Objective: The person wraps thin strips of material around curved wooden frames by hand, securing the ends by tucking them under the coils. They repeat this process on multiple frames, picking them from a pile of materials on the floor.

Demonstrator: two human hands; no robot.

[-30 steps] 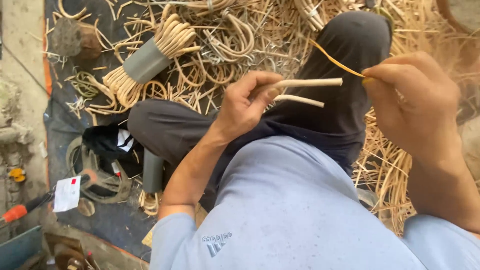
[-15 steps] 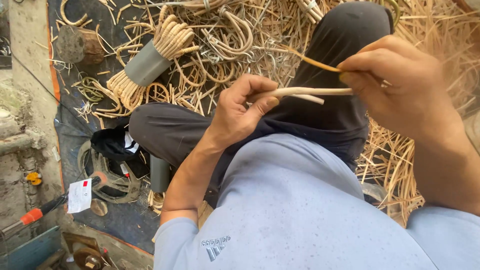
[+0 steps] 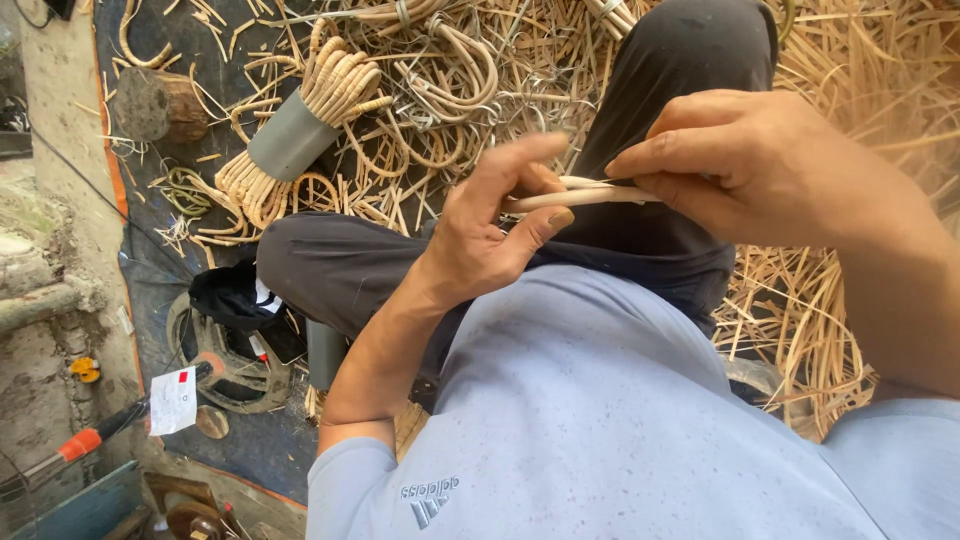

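A seated person in a pale blue shirt (image 3: 600,430) and dark trousers (image 3: 680,90) looks down at both hands, held above the lap. The left hand (image 3: 490,235) is half closed, thumb and fingers pinching a pale cane strip (image 3: 575,193) that runs level towards the right. The right hand (image 3: 745,165) is closed over the strip's other end, fingertips pressed together on it; what else it holds cannot be told. Beyond the knees, a bundle of cane (image 3: 300,125) bound in a grey sleeve lies on a dark mat (image 3: 225,240) among loose curled offcuts. A heap of straw-coloured cane shavings (image 3: 860,60) fills the right side.
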